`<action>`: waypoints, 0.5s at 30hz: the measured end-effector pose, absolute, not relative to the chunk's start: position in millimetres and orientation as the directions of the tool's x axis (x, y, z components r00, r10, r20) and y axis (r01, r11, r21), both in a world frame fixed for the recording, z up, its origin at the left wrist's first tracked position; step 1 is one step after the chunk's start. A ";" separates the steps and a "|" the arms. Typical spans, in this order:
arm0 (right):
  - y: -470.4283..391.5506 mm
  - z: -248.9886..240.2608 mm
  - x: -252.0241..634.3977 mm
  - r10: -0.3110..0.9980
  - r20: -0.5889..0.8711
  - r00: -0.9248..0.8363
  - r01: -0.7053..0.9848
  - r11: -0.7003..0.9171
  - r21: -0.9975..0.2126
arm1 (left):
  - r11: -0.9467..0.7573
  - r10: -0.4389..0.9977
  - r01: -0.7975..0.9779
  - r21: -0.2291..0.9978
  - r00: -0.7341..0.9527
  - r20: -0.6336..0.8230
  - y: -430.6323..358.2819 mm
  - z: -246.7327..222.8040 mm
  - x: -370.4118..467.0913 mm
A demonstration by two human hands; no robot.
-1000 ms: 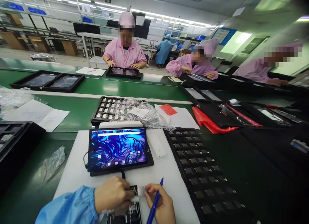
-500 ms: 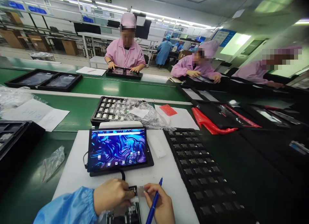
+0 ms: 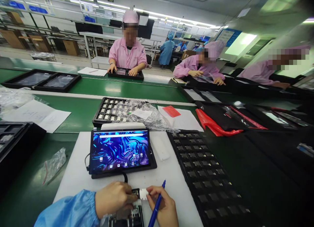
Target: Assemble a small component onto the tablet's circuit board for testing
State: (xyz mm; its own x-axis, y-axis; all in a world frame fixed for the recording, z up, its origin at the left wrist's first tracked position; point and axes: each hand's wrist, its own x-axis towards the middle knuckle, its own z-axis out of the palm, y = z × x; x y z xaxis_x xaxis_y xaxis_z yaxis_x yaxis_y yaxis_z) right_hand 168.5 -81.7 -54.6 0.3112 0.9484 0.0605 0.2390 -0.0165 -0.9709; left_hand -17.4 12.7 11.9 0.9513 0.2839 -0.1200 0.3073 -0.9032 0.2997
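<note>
My left hand (image 3: 115, 198), in a blue sleeve, presses with its fingers at the upper part of an opened device (image 3: 132, 215) that shows circuit parts. Right beside it, my right hand (image 3: 165, 207) pinches a small whitish piece (image 3: 144, 194) at the device's upper right edge. A blue pen (image 3: 157, 205) rests between the fingers of that same hand, its tip pointing up. Just beyond my hands a lit tablet (image 3: 120, 151) leans on a black stand, with a black cable running down toward the device.
On the white mat (image 3: 73, 178) lies a white block (image 3: 160, 148). A black parts tray (image 3: 203, 174) stands at the right; another tray (image 3: 108, 109) under clear plastic lies behind the tablet. A small plastic bag (image 3: 55, 165) is at the left. People in pink work across the belt.
The small piece in my right hand now looks brighter and more opaque. My hands have barely moved. Across the belt, a person's hands have shifted on a black tray, which moved slightly left.
</note>
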 end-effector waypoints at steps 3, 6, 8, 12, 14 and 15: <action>-81.9 -55.4 168.7 0.951 0.060 0.303 0.233 -0.012 -0.972 | -0.909 0.277 0.301 0.290 0.953 -0.119 12.7 14.1 -15.7; -81.1 -57.3 169.9 0.954 0.068 0.293 0.233 -0.002 -0.973 | -0.916 0.279 0.302 0.263 0.953 -0.122 11.6 16.8 -14.0; -80.1 -58.1 170.5 0.956 0.082 0.283 0.235 0.014 -0.972 | -0.919 0.272 0.292 0.266 0.956 -0.111 10.4 15.9 -13.9; -78.6 -59.7 167.2 0.940 0.134 0.313 0.223 0.065 -0.973 | -0.920 0.268 0.277 0.276 0.961 -0.071 8.4 7.1 -15.9; -78.6 -61.4 163.3 0.919 0.149 0.366 0.211 0.074 -0.975 | -0.920 0.275 0.281 0.273 0.959 -0.060 8.0 4.8 -16.5; -78.7 -62.4 161.4 0.909 0.151 0.387 0.206 0.074 -0.976 | -0.919 0.278 0.286 0.269 0.958 -0.069 7.8 5.3 -16.3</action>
